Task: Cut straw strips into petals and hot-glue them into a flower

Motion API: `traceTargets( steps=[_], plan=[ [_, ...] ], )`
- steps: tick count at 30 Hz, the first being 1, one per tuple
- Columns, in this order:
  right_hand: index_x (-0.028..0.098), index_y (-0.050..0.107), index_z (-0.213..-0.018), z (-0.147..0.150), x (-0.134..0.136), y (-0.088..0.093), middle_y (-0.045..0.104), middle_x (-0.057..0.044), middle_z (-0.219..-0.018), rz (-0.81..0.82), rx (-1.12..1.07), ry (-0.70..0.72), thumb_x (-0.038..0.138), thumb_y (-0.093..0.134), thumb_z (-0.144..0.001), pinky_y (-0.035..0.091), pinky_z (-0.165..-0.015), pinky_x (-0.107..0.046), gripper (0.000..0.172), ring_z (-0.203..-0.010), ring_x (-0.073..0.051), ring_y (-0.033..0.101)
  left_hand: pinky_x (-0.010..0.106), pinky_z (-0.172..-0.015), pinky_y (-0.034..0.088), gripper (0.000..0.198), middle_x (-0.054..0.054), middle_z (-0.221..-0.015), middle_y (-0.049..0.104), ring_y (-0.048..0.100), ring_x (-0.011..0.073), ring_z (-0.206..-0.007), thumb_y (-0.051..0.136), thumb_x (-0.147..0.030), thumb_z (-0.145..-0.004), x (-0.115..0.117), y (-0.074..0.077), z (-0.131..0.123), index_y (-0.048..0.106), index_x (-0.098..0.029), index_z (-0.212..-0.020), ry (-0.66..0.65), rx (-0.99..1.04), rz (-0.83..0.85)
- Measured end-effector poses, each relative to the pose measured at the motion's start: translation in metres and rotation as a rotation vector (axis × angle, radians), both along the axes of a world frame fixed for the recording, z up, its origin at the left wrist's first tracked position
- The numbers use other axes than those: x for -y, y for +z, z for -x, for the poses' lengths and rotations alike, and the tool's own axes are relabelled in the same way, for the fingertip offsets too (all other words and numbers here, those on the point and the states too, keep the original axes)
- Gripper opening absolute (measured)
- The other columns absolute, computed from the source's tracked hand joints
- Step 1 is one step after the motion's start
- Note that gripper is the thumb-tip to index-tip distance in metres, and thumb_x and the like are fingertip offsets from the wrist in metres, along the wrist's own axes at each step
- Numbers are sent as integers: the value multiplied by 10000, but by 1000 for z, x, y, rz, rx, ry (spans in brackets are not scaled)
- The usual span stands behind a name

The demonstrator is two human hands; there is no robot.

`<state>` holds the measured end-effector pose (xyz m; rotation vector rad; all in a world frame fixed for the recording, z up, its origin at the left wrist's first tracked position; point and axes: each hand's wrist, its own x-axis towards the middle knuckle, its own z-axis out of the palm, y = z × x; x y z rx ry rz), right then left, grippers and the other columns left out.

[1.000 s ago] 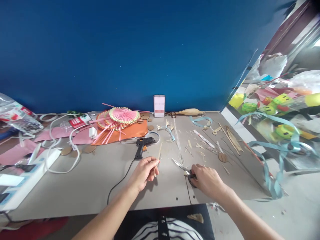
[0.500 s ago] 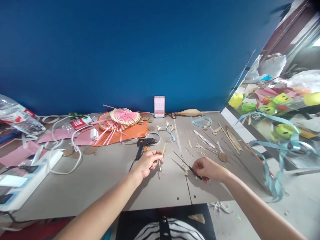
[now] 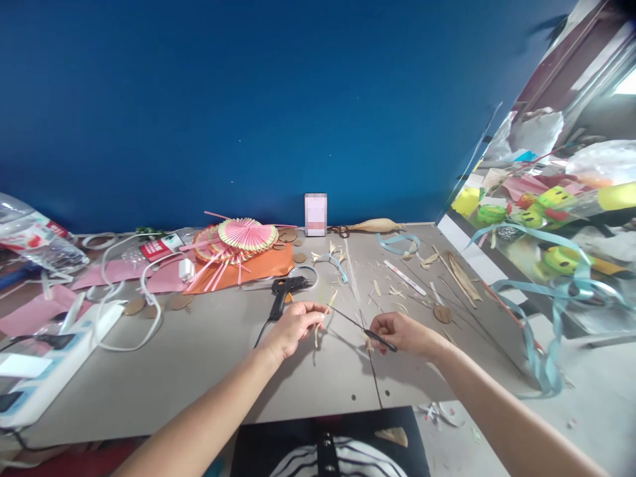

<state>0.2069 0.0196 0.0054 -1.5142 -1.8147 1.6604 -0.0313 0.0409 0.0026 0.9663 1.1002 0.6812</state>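
Between the thumb and fingers of my left hand (image 3: 297, 326) is a thin pale strip, like dried husk (image 3: 332, 298); one end sticks up and another piece hangs below the fingers. My right hand (image 3: 400, 333) grips black-handled scissors (image 3: 381, 339) whose blades point left. The blade tips reach the strip close to my left fingertips; whether they touch it I cannot tell. Behind my left hand lies a black glue gun (image 3: 281, 295). A light blue ribbon piece with pale husk bits (image 3: 338, 262) lies beyond my hands.
A white power strip (image 3: 59, 364) with cables occupies the left side. Pink paper fans (image 3: 243, 237) rest on orange paper (image 3: 273, 265). Husk scraps, a white marker-like stick (image 3: 405, 278) and wooden discs (image 3: 442, 313) lie to the right. Blue ribbon (image 3: 551, 371) hangs over the right edge.
My right hand has moved left and slightly up with the scissors. Their blades, spread apart before, now reach the strip. My left hand has barely shifted.
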Motion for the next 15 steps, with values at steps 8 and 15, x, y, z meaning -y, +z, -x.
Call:
traceTargets(
  steps=[8,15],
  plan=[
    [136,597,-671,6,0,3,597,4,-507,1,36,-54,387,616,-658,302,-441,-183,252,-441,-72,462,186,-375,115,181,-43,-448,462,296,30,-351,586,-310,-629,-2,1,-6,568,-131,-642,-17,-71,-60],
    [138,587,-678,4,-2,2,589,6,-496,2,32,-64,440,627,-643,283,-425,-186,307,-412,-62,415,181,-397,206,164,-51,-475,441,403,58,-410,602,-290,-587,-10,-1,-9,549,-135,-589,-6,-77,-81]
  ],
)
